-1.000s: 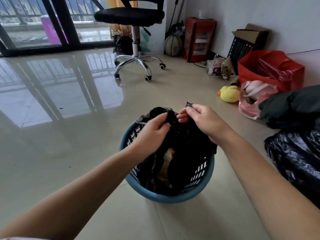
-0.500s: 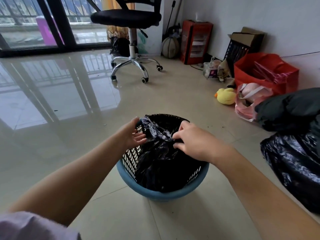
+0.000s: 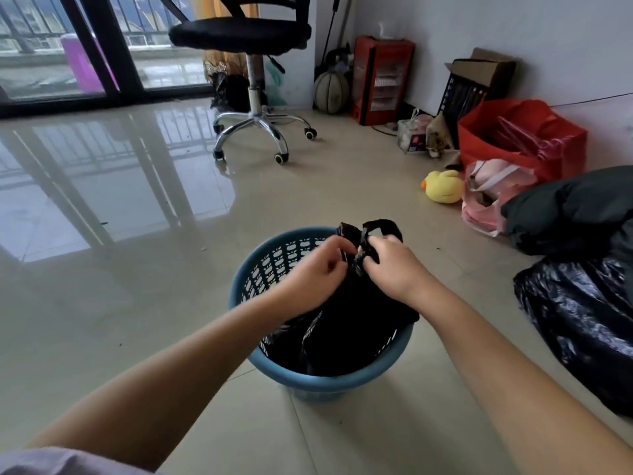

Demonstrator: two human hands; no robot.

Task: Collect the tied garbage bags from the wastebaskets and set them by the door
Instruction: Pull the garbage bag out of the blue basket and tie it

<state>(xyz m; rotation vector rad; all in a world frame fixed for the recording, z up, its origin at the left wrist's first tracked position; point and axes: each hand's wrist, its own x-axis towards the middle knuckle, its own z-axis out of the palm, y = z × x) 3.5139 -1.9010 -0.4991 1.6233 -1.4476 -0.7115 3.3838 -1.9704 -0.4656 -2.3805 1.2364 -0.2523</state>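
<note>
My left hand [image 3: 317, 272] and right hand [image 3: 394, 269] both pinch the garbage bag [image 3: 346, 323] top above the wastebasket [image 3: 329, 380].

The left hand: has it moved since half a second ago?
Yes. The left hand has gone from the blue wastebasket rim inward to grip the black garbage bag top beside the right hand.
</note>
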